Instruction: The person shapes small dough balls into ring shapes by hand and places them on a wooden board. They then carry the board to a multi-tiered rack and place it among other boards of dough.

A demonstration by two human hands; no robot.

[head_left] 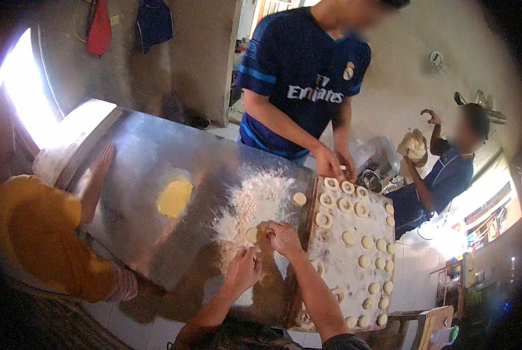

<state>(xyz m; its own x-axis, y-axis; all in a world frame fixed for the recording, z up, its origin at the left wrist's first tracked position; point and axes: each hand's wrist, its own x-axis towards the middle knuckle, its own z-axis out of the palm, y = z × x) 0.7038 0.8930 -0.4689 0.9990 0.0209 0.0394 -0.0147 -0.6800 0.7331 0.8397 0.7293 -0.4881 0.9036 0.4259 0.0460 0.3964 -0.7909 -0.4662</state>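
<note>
My left hand (243, 268) has its fingers curled on the flour patch (267, 188) of the metal table (121, 192), just below a pale dough disc (251, 235). My right hand (281, 239) is closed just right of that disc, its fingertips low over the flour; what either hand holds is hidden. Another dough disc (299, 199) lies farther back. To the right a floured board (331, 245) carries several dough rings (345, 205) and several small discs (367, 242). A flattened yellow piece (175, 198) lies to the left on the metal.
Across the table a person in a navy shirt (296, 64) handles rings at the board's back. Another person (448, 175) at the right holds up dough (414, 146). A person in yellow (48, 233) leans at the left. A wooden stool (433, 324) stands at lower right.
</note>
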